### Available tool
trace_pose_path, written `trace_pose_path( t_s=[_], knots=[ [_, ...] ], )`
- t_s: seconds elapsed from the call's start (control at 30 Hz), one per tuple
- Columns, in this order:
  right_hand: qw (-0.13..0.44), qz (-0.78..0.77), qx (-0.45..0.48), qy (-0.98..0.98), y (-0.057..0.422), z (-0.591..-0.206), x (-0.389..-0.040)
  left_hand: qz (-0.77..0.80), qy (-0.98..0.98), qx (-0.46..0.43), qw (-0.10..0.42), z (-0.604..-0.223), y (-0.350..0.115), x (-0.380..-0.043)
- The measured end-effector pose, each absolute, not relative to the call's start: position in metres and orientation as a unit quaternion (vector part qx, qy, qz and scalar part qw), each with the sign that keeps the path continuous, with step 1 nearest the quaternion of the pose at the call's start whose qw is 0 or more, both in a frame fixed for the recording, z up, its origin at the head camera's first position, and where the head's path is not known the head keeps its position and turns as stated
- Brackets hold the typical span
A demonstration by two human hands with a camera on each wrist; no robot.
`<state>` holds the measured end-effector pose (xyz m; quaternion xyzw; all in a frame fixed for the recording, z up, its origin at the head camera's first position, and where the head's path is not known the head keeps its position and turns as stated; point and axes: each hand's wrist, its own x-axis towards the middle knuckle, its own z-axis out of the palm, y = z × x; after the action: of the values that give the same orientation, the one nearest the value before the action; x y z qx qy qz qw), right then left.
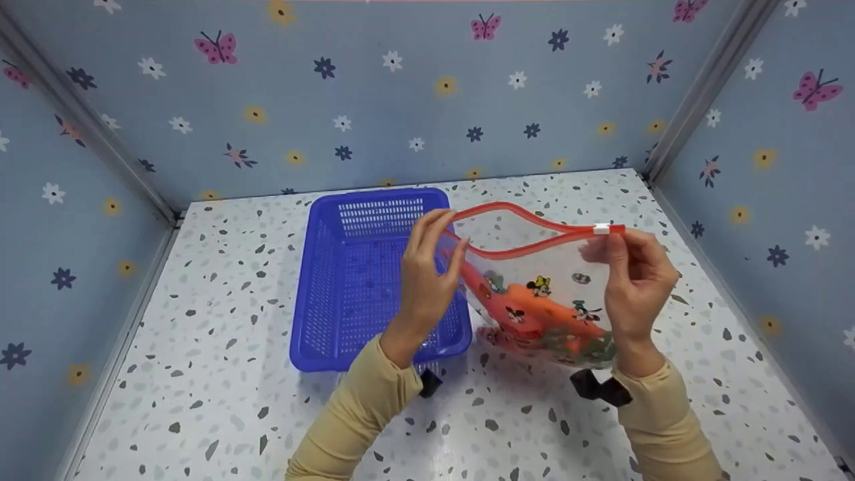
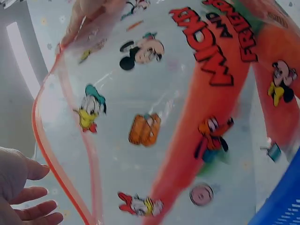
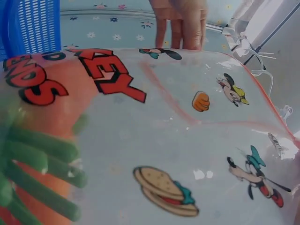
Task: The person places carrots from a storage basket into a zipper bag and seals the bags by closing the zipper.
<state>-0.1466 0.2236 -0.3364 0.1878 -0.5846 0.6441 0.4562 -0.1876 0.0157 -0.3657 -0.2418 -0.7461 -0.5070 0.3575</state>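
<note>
A clear plastic zip bag (image 1: 561, 267) with a red zip edge and printed cartoon figures hangs between my hands, its mouth gaping at the left part. Inside lie orange-red carrot-like pieces (image 1: 528, 304) with green finger-like tops (image 3: 42, 164). My right hand (image 1: 638, 280) pinches the bag's upper right corner beside the white slider (image 1: 602, 228). At the left end of the zip edge, my left hand (image 1: 431, 274) has its thumb and fingers apart. Its fingers (image 2: 35, 211) look extended close to the red edge in the left wrist view. The right wrist view shows mostly the bag.
A blue plastic basket (image 1: 302, 314) with slotted sides stands left of the bag, partly behind my left forearm. Under everything is a white speckled tabletop (image 1: 220, 321). Flowered blue panels (image 1: 374, 87) close off the back and both sides.
</note>
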Motion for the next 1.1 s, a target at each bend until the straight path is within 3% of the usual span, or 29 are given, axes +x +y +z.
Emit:
trace_pose_path(
  t_s=[0.2, 0.43, 0.63, 1.1],
  knots=[
    [0.466, 0.613, 0.187, -0.61, 0.22, -0.346, -0.154, -0.485, -0.716, -0.332, 0.376, -0.345, 0.041, -0.168],
    [0.476, 0.597, 0.202, -0.613, 0.218, -0.354, -0.16, -0.448, -0.728, -0.383, 0.351, -0.326, 0.067, -0.158],
    [0.482, 0.6, 0.204, -0.605, 0.214, -0.357, -0.16, -0.4, -0.765, -0.397, 0.313, -0.321, 0.081, -0.161],
    [0.458, 0.639, 0.222, -0.576, 0.212, -0.355, -0.157, -0.392, -0.765, -0.396, 0.321, -0.319, 0.086, -0.164]
  ],
)
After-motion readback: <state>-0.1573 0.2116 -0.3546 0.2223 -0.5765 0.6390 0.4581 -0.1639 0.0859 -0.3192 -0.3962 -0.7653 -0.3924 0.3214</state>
